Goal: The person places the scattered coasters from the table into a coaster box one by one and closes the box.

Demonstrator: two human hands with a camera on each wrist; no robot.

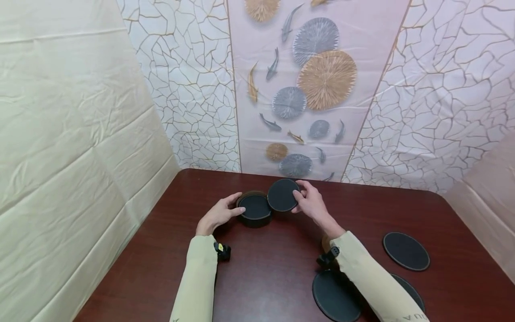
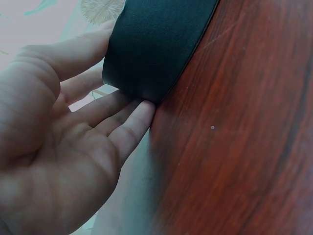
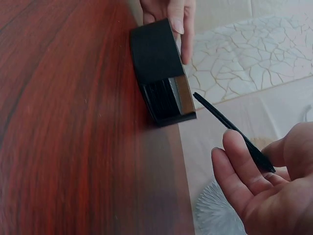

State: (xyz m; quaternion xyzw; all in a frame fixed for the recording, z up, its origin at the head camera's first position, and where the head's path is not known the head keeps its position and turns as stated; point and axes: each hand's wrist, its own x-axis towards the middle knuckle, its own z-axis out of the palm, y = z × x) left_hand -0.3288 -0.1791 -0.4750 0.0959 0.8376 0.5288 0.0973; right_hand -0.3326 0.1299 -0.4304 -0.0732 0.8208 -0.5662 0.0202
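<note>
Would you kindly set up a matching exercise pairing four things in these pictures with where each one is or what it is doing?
Things:
1. left hand
2. right hand
3. round holder
4. loose coaster

Places or states:
A. lies flat on the table, out to the right
B. pinches a black coaster by its edge
C. fingers touch the holder's side
D. stands on the table between the two hands

Pairs: 1-C, 2-B, 3-D, 4-A

A dark red wooden table (image 1: 261, 277) carries a round black holder (image 1: 255, 214) and three black coasters (image 1: 406, 251).
</note>
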